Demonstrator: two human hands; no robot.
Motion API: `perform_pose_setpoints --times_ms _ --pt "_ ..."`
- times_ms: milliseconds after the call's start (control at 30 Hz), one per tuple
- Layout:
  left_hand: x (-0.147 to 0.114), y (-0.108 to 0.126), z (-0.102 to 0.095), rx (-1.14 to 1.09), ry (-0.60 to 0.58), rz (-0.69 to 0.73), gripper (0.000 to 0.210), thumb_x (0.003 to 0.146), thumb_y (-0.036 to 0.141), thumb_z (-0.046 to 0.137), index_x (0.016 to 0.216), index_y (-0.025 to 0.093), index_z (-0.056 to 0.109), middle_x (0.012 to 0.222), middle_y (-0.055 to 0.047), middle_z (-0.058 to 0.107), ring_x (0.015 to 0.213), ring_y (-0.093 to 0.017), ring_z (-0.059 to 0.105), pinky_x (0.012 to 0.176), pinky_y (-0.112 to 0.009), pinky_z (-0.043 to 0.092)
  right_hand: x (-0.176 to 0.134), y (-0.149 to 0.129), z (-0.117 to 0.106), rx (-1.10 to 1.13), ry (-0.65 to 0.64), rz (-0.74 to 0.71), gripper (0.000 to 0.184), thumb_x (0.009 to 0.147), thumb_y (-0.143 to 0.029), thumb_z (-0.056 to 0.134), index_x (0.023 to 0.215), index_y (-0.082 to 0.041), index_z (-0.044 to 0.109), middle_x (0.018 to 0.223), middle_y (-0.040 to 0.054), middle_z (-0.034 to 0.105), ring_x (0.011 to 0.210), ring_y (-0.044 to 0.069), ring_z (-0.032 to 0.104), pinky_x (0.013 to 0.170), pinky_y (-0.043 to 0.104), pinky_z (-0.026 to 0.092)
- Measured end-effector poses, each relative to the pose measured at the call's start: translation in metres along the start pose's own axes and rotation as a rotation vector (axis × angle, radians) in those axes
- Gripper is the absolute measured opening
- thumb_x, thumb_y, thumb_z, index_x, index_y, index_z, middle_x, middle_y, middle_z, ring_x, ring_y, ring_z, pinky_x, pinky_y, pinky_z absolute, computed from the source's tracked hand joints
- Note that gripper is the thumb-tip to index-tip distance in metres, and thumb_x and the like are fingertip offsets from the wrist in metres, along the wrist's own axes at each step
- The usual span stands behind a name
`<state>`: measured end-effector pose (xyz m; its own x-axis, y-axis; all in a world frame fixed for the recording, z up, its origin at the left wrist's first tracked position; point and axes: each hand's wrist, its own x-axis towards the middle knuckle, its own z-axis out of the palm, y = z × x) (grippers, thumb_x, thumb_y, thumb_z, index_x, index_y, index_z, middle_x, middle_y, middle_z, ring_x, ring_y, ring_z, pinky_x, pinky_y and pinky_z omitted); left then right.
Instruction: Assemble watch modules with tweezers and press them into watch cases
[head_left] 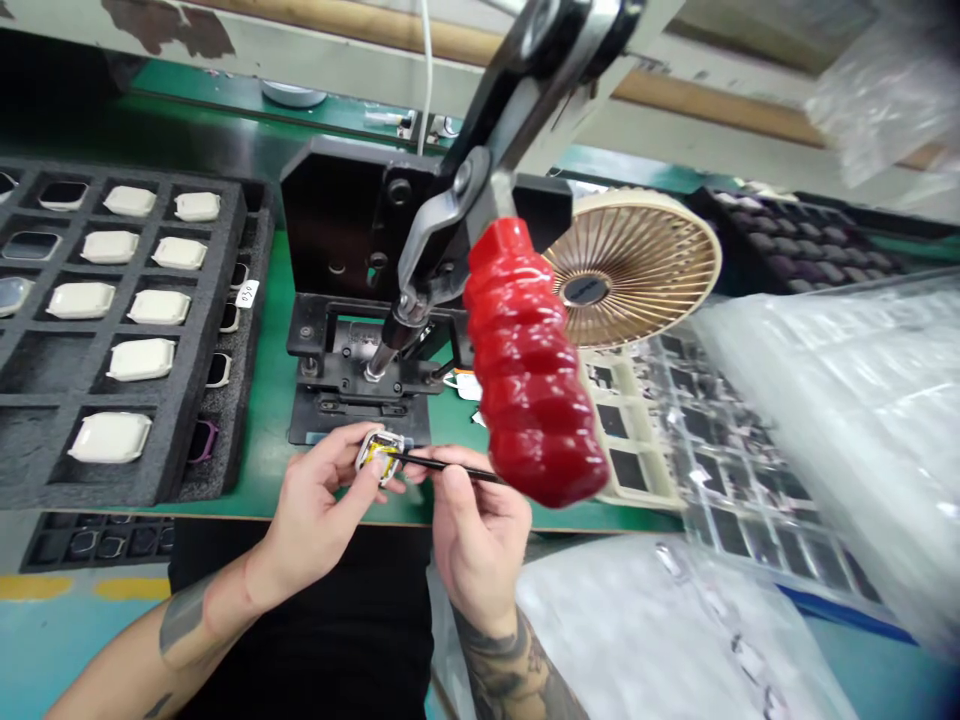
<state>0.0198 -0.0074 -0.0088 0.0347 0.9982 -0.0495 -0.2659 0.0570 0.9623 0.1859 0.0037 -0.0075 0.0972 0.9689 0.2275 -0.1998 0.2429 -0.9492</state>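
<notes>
Between the thumb and fingers of my left hand [322, 500] is a small white watch case [380, 452], its inside facing up with yellow and dark parts showing. My right hand [480, 530] is closed around a thin black stick-like tool, perhaps tweezers [450, 465]. The tool's tip reaches into the case; whether it touches a part there I cannot tell. Both hands are at the front edge of the green bench, just before a black toggle press [360, 370]. The red ridged handle [532, 370] of the press hangs above and right of my right hand.
At the left, a grey foam tray [169, 440] holds several white watch cases. Behind the handle stands a round fan [660, 265]. Clear plastic trays [739, 480] and a cream tray [664, 480] of dark pieces lie right, with plastic wrap [862, 370] over them.
</notes>
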Motion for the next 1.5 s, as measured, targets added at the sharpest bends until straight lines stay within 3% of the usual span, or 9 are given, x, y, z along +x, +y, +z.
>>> perform_pose_setpoints --times_ms 133,267,500,633,767,1200,1400,1467,1500 --pt "0.003 0.005 0.003 -0.001 0.073 0.061 0.046 0.108 0.028 0.077 0.154 0.023 0.071 0.121 -0.009 0.087 0.093 -0.021 0.088 0.081 -0.028 0.074 -0.004 -0.008 -0.005 0.024 -0.137 -0.125 0.019 0.110 -0.025 0.069 0.123 -0.026 0.083 0.105 0.0094 0.084 0.100 0.026 0.081 0.088 0.045 0.071" --pt "0.006 0.010 0.006 -0.015 0.123 0.034 0.043 0.108 0.030 0.077 0.148 0.016 0.076 0.105 -0.011 0.088 0.087 -0.025 0.088 0.073 -0.028 0.074 -0.003 -0.004 -0.014 -0.078 0.050 -0.263 0.024 0.108 -0.020 0.071 0.127 -0.028 0.083 0.112 0.0086 0.083 0.107 0.025 0.079 0.091 0.043 0.070" --pt "0.002 0.010 -0.001 -0.123 0.089 -0.035 0.050 0.109 0.042 0.076 0.152 0.019 0.074 0.120 -0.014 0.087 0.099 -0.031 0.088 0.083 -0.036 0.075 -0.002 0.002 -0.017 0.034 0.048 -0.009 0.016 0.110 -0.027 0.071 0.118 -0.028 0.085 0.109 0.0082 0.084 0.093 0.022 0.082 0.082 0.038 0.071" --pt "0.002 0.007 -0.008 -0.110 0.169 -0.103 0.052 0.106 0.044 0.079 0.150 0.017 0.075 0.127 -0.017 0.085 0.100 -0.034 0.088 0.082 -0.038 0.075 0.002 -0.025 -0.036 0.141 -0.057 -0.075 0.012 0.109 -0.035 0.075 0.111 -0.028 0.084 0.091 0.0058 0.081 0.083 0.020 0.078 0.073 0.035 0.068" --pt "0.003 0.003 -0.010 -0.124 0.095 -0.087 0.055 0.109 0.044 0.075 0.156 0.016 0.071 0.126 -0.017 0.085 0.104 -0.037 0.087 0.084 -0.044 0.076 0.001 -0.037 -0.054 -0.034 0.032 -0.129 0.015 0.108 -0.028 0.075 0.119 -0.028 0.086 0.107 0.0085 0.084 0.102 0.022 0.081 0.082 0.035 0.071" --pt "0.000 0.007 -0.007 -0.087 0.106 -0.067 0.055 0.107 0.049 0.076 0.152 0.018 0.074 0.134 -0.017 0.083 0.112 -0.038 0.086 0.088 -0.043 0.075 -0.002 -0.007 -0.018 0.096 -0.028 0.119 0.018 0.108 -0.038 0.077 0.116 -0.023 0.084 0.107 0.0090 0.086 0.087 0.020 0.083 0.081 0.035 0.070" --pt "-0.002 0.008 -0.007 0.082 0.116 -0.146 0.067 0.101 0.049 0.084 0.158 0.020 0.067 0.121 -0.012 0.087 0.106 -0.033 0.087 0.093 -0.041 0.075 0.013 -0.074 -0.092 0.132 -0.217 -0.031 0.027 0.100 -0.043 0.080 0.085 -0.023 0.072 0.059 0.0001 0.067 0.053 0.018 0.064 0.052 0.030 0.054" --pt "-0.003 0.008 -0.007 0.108 0.095 -0.135 0.063 0.100 0.050 0.085 0.153 0.020 0.069 0.115 -0.011 0.088 0.102 -0.031 0.087 0.090 -0.039 0.076 0.031 -0.103 -0.131 -0.052 -0.104 -0.164 0.035 0.096 -0.045 0.084 0.074 -0.023 0.067 0.051 -0.0029 0.059 0.047 0.015 0.057 0.051 0.029 0.051" --pt "-0.003 0.007 -0.008 0.117 0.082 -0.123 0.061 0.099 0.051 0.085 0.150 0.020 0.071 0.113 -0.011 0.088 0.101 -0.031 0.087 0.089 -0.038 0.076 0.040 -0.114 -0.148 -0.200 0.084 -0.254 0.035 0.095 -0.046 0.086 0.075 -0.022 0.069 0.055 -0.0021 0.062 0.050 0.015 0.059 0.054 0.030 0.053"
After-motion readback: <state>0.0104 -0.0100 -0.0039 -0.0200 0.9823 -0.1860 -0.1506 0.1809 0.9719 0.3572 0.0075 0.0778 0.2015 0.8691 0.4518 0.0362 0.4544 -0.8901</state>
